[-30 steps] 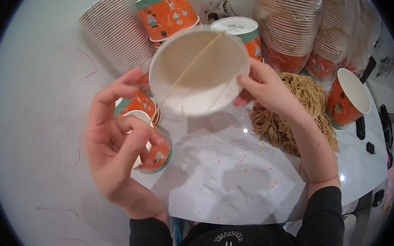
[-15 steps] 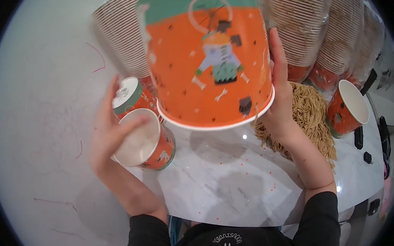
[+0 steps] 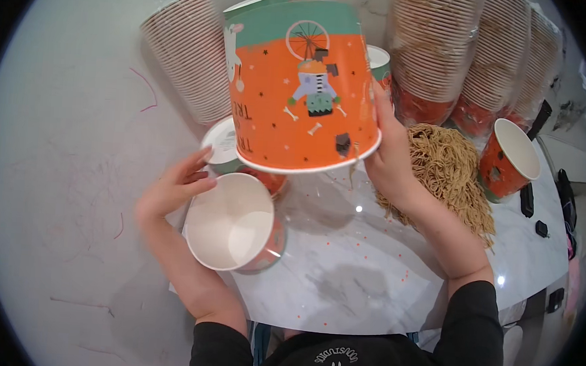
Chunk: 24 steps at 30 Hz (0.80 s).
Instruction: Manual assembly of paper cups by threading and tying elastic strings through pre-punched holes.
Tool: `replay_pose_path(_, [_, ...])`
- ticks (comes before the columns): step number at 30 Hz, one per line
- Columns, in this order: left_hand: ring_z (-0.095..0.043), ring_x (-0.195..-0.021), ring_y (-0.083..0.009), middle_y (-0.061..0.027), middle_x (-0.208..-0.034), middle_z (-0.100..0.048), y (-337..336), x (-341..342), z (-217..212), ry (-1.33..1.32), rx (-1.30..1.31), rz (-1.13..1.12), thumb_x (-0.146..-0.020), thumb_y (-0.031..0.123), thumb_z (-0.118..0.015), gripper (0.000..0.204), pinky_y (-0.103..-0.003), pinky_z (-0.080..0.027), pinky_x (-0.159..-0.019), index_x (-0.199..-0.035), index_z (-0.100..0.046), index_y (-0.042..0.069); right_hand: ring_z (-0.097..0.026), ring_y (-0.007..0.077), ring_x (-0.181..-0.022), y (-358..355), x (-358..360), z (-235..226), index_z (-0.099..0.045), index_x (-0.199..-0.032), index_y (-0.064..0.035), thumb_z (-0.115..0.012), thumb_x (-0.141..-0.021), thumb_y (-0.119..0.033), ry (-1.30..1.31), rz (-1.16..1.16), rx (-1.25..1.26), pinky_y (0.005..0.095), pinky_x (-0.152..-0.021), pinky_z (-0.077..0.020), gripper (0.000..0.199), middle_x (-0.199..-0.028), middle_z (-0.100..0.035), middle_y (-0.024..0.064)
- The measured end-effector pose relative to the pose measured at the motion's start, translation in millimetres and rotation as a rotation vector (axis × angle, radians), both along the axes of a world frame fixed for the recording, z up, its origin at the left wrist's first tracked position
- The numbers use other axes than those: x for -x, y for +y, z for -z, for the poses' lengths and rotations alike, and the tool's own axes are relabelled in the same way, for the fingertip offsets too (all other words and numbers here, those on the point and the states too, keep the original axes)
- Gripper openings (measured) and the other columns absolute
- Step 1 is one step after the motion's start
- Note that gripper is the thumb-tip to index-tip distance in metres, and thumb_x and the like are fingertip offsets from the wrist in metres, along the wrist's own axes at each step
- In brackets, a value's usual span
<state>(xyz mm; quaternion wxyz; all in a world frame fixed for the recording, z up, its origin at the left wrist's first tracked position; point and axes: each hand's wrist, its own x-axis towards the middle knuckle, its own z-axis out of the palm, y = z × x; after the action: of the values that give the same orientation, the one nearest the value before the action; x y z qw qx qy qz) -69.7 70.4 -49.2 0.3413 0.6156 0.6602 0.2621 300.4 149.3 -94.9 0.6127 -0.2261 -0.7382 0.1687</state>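
My right hand [image 3: 390, 152] grips a large orange and green paper bucket [image 3: 312, 90] at its right side. The bucket is held upside down above the table, its white rim facing down, with a thin tan strand hanging near the rim. My left hand [image 3: 175, 189] is open, fingers apart, with fingertips at the upper left rim of an open paper cup [image 3: 233, 223]. That cup is white inside and leans, mouth toward me; whether I touch it I cannot tell. Just behind it an upturned cup [image 3: 222, 142] shows its white base, partly hidden by the bucket.
A heap of tan crinkled strands [image 3: 444, 172] lies right of centre, beside another orange cup [image 3: 513, 156]. Tall nested cup stacks [image 3: 187, 52] in plastic stand at the back left, more wrapped stacks [image 3: 432, 50] at the back right. Small black items [image 3: 527, 201] lie at the right edge.
The bucket in my right hand has moved away from me and left. The open cup has shifted right and nearer, its mouth turned more toward me. My left hand has lowered to its rim.
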Motion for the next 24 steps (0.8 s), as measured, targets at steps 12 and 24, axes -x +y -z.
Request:
replay_pose_path(12, [-0.058, -0.129, -0.0313, -0.0289, -0.159, -0.034, 4, -34, 3, -0.009, -0.170, -0.090, -0.079, 0.013, -0.084, 0.117, -0.039, -0.052, -0.100, -0.165, -0.005, 0.020, -0.059, 0.0406, -0.113, 50, 71, 52, -0.017, -0.162, -0.0079, -0.054, -0.087, 0.002, -0.393, 0.366, 0.003, 0.0456, -0.091, -0.0544, 0.083, -0.129, -0.052, 0.0233])
replay_pose_path(24, [-0.061, -0.121, -0.0296, -0.0219, -0.155, -0.043, 13, -70, -5, 0.323, 0.017, -0.112, -0.087, 0.036, -0.078, 0.107, -0.040, -0.051, -0.100, -0.165, -0.008, 0.011, -0.068, 0.0376, -0.095, 15, 64, 85, -0.066, -0.124, 0.0005, -0.063, -0.085, -0.014, -1.183, 0.197, 0.131, 0.0484, -0.075, -0.0574, 0.042, -0.110, -0.065, 0.0229])
